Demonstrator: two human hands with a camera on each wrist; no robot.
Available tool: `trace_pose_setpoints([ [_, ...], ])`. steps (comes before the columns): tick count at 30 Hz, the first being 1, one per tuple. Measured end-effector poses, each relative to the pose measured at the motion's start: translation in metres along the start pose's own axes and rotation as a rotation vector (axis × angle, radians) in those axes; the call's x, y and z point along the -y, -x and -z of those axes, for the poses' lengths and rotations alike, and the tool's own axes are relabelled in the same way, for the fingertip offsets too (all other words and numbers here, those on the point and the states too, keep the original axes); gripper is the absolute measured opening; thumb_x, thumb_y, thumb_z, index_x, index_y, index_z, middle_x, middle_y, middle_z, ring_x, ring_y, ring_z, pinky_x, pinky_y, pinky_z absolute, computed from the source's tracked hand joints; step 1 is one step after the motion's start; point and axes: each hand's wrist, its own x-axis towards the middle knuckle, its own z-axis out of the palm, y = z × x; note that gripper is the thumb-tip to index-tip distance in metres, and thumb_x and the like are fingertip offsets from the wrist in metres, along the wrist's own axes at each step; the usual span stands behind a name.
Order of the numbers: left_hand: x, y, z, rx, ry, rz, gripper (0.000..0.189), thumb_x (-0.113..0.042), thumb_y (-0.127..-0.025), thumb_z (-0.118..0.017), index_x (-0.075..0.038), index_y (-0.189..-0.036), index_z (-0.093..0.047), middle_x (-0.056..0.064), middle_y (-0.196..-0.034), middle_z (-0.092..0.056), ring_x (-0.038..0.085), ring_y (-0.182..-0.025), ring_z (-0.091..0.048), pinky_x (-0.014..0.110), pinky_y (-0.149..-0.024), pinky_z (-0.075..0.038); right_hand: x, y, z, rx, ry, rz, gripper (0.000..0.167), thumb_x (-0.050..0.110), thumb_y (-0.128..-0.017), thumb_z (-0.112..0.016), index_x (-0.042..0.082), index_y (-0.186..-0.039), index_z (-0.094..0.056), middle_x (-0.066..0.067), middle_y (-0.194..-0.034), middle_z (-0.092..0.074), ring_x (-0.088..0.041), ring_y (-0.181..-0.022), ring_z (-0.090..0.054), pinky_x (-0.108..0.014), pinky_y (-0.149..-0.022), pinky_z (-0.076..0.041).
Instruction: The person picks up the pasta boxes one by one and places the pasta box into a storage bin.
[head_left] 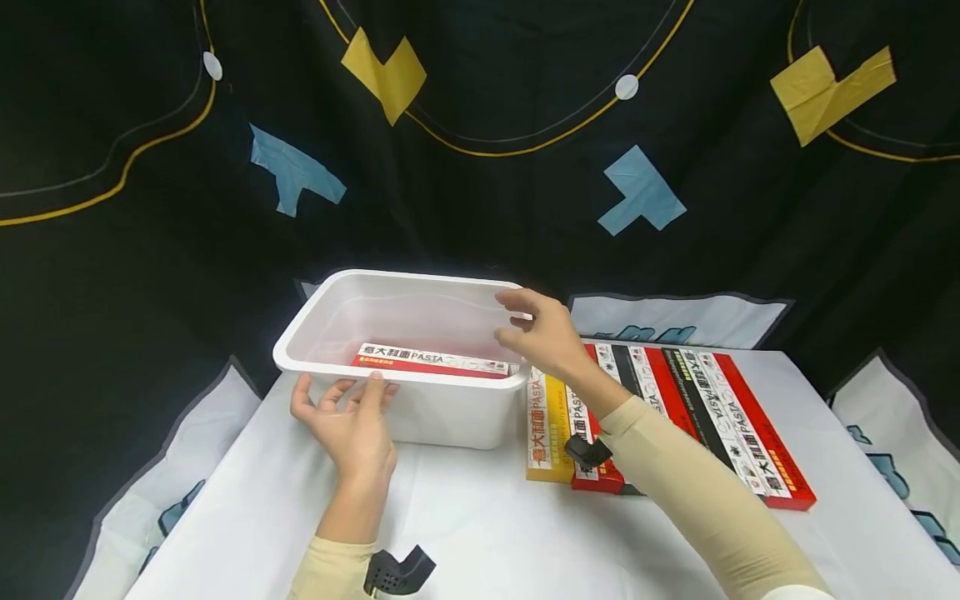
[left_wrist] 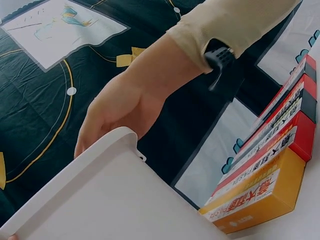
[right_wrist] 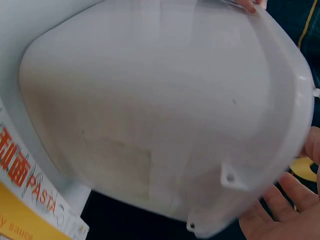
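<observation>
A white plastic bin (head_left: 442, 412) stands on the table, with a red-and-white pasta box (head_left: 431, 361) lying inside along its front wall. My left hand (head_left: 356, 433) is at the bin's front rim, thumb tip over the lip and bent fingers just under it. At the bin's right end, my right hand (head_left: 543, 329) reaches over the rim with fingers loosely bent and a gap between thumb and forefinger. The right wrist view shows the right hand (right_wrist: 285, 205) palm up beside the rim, holding nothing. In the left wrist view the right hand (left_wrist: 120, 112) overlaps the bin's corner.
To the right of the bin, several pasta boxes lie side by side, from a yellow box (head_left: 550, 442) to a red box (head_left: 780, 450). My right forearm crosses above them. Behind the table (head_left: 480, 517) hangs a dark cloth (head_left: 480, 217) with taped pieces.
</observation>
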Motion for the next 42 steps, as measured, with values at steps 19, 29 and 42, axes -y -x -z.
trace_pose_setpoints([
  [19,-0.001,0.0,0.001,0.001,-0.035,0.028,0.089,0.005,-0.084,-0.072,-0.026,-0.141,-0.012,0.01,-0.119,-0.038,0.027,-0.093,-0.059,0.039,-0.082,-0.06,-0.034,0.068,0.07,-0.216,0.034,0.054,0.06,0.012,-0.085,-0.075,0.016,-0.14,-0.051,0.001,-0.141,-0.051,-0.018,-0.128,-0.049,-0.037,-0.101,-0.049],
  [29,0.001,0.0,-0.001,-0.008,-0.005,0.038,0.089,0.007,-0.083,-0.073,-0.026,-0.141,-0.013,0.01,-0.117,-0.039,0.026,-0.089,-0.058,0.038,-0.082,-0.06,-0.059,0.11,0.126,-0.383,0.117,-0.066,0.064,0.018,-0.086,-0.076,0.018,-0.143,-0.048,-0.003,-0.142,-0.05,-0.023,-0.126,-0.051,-0.036,-0.102,-0.047],
  [42,-0.001,0.002,-0.002,-0.003,-0.021,0.037,0.089,0.006,-0.084,-0.072,-0.027,-0.141,-0.013,0.01,-0.119,-0.039,0.027,-0.094,-0.059,0.039,-0.084,-0.059,-0.11,0.179,0.176,-0.455,0.338,-0.432,0.075,0.037,-0.09,-0.068,0.016,-0.153,-0.032,-0.017,-0.152,-0.036,-0.041,-0.136,-0.035,-0.062,-0.1,-0.042],
])
